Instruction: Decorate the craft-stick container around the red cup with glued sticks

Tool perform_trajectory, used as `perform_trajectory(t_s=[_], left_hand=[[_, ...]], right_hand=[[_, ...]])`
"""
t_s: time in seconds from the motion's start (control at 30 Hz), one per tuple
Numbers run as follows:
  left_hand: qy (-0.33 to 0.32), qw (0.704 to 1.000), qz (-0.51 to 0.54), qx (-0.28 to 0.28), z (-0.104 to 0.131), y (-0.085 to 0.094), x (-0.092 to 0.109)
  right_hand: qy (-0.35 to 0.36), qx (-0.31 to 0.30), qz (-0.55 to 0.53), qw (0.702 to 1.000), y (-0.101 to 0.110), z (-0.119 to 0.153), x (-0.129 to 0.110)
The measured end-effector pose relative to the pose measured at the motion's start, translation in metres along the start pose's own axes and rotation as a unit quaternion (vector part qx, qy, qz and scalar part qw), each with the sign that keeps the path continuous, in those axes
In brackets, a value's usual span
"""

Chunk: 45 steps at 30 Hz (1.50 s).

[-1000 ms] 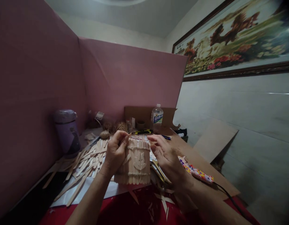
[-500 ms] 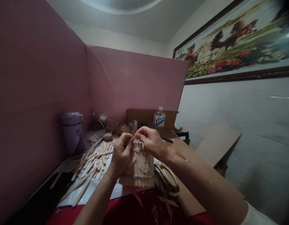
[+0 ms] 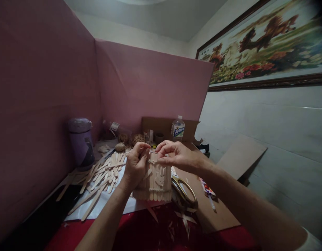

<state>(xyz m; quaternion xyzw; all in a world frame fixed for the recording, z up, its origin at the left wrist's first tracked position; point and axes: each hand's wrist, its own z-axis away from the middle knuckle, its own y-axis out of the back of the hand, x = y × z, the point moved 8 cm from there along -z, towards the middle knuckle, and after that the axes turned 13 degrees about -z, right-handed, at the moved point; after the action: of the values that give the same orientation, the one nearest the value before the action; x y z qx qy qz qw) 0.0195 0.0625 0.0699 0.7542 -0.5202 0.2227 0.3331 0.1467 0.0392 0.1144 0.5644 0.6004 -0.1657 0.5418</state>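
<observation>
A small panel of wooden craft sticks (image 3: 153, 181) stands in front of me, with a band of twine near its top and another near its bottom. Pale pieces are fixed on its face. My left hand (image 3: 137, 164) is closed at the panel's upper left, thumb and forefinger pinched at its top edge. Over the upper right corner is my right hand (image 3: 173, 153), its thumb and fingers apart; any thin thing between the fingertips is too small to make out. Gold-handled scissors (image 3: 185, 191) lie just right of the panel.
Loose craft sticks (image 3: 108, 174) are heaped on white paper at the left, beside a purple flask (image 3: 82, 143). Twine balls (image 3: 139, 139) and a bottle (image 3: 178, 129) stand behind. Cardboard (image 3: 223, 216) and a colourful packet (image 3: 206, 187) lie at right.
My right hand has moved slightly right, away from my left fingertips, and its fingers have spread. The packet under my right forearm has come into view. The view has shifted a little.
</observation>
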Motion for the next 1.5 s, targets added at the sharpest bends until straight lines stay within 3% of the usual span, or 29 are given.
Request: perform_trajectory(t_s=[0.13, 0.73, 1.3, 1.5], left_hand=[[0.002, 1.000, 0.002, -0.002, 0.000, 0.000, -0.001], [-0.005, 1.000, -0.012, 0.000, -0.001, 0.000, 0.001], [-0.015, 1.000, -0.026, 0.004, 0.000, 0.001, 0.002], [-0.016, 1.000, -0.016, 0.003, -0.001, 0.001, 0.003]], right_hand=[[0.035, -0.003, 0.092, 0.995, -0.001, 0.001, -0.004], [0.084, -0.012, 0.151, 0.985, -0.007, 0.005, -0.004], [0.155, 0.009, 0.147, 0.977, -0.013, 0.014, -0.006], [0.174, 0.052, 0.139, 0.974, -0.009, 0.016, -0.002]])
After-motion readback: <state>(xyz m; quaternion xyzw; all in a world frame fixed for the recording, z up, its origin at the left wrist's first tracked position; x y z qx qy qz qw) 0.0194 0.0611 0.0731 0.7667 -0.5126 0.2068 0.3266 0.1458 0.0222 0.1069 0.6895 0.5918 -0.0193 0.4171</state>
